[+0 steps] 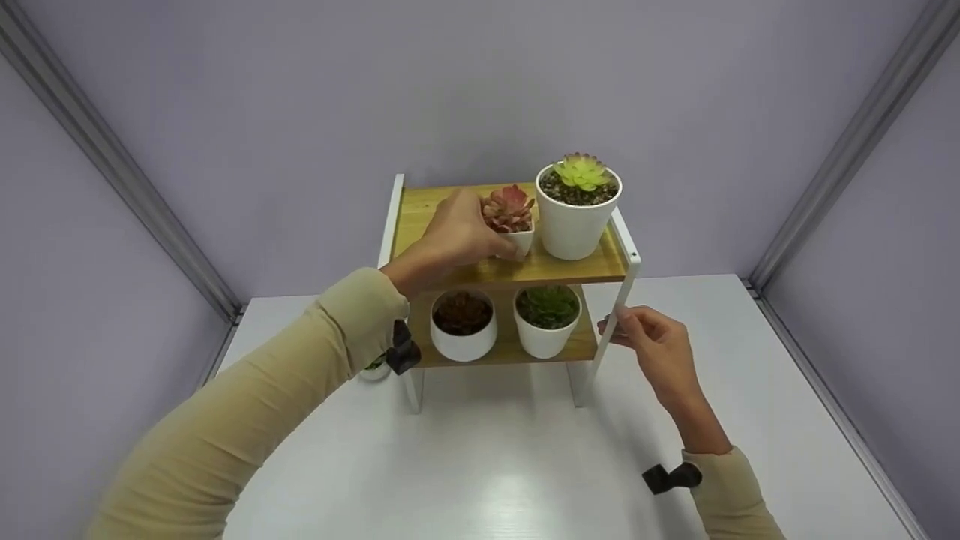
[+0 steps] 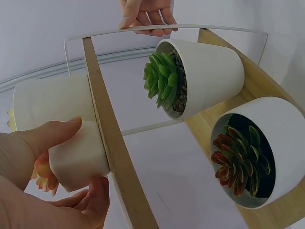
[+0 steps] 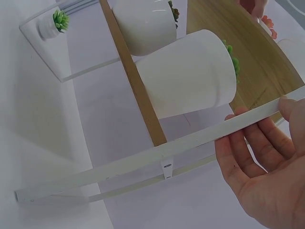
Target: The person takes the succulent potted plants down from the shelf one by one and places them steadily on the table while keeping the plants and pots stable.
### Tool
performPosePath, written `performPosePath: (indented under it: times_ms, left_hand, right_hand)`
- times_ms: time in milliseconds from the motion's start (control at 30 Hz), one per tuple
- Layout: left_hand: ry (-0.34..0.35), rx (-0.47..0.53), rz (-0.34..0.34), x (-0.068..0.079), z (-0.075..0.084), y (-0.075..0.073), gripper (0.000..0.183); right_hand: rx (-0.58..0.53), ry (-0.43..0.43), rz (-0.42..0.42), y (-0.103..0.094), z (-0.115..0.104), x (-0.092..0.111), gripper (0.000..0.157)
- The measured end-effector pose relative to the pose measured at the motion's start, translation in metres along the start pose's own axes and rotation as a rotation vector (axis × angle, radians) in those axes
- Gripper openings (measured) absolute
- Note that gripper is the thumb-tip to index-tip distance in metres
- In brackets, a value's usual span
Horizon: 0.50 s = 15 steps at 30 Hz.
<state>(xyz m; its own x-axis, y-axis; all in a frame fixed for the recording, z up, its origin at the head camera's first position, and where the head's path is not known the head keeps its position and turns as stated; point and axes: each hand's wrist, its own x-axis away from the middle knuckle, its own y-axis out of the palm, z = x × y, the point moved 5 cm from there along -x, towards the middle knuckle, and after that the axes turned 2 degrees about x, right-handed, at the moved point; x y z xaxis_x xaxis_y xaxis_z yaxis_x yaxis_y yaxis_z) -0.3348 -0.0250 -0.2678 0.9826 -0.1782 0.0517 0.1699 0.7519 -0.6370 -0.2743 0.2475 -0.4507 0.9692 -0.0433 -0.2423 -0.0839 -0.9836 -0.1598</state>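
My left hand [image 1: 457, 234] grips a small white pot with a red succulent [image 1: 510, 210] at the upper board [image 1: 420, 217] of a two-tier wooden plant stand. In the left wrist view, thumb and fingers lie on either side of this small pot [image 2: 78, 157], its base right at the board. To its right stands a larger white pot with a lime-green succulent [image 1: 574, 225]. My right hand [image 1: 664, 349] holds the stand's white side frame [image 1: 621, 296]; the right wrist view shows thumb and fingers around the bar [image 3: 228, 125].
On the lower board [image 1: 501, 354] stand two white pots, one with a dark reddish succulent [image 1: 463, 341], one with a green succulent [image 1: 545, 337]. A small potted plant [image 3: 50, 26] sits on the white table [image 1: 480, 465] by the stand's left side. Grey-lilac walls [image 1: 480, 90] enclose the table.
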Motion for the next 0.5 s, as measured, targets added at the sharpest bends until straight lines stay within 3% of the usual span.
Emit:
performPosePath:
  times_ms: [233,500]
  left_hand:
    - [-0.014,0.052,-0.006,-0.0009,-0.0041,0.0003,0.063]
    - [0.024,0.063,0.001,-0.0018,-0.0065,-0.0009,0.059]
  right_hand:
    - [0.003,0.001,0.006,0.0002,-0.0006,0.0012,0.040]
    - [0.000,-0.014,0.013,0.0024,-0.0010,0.0033,0.039]
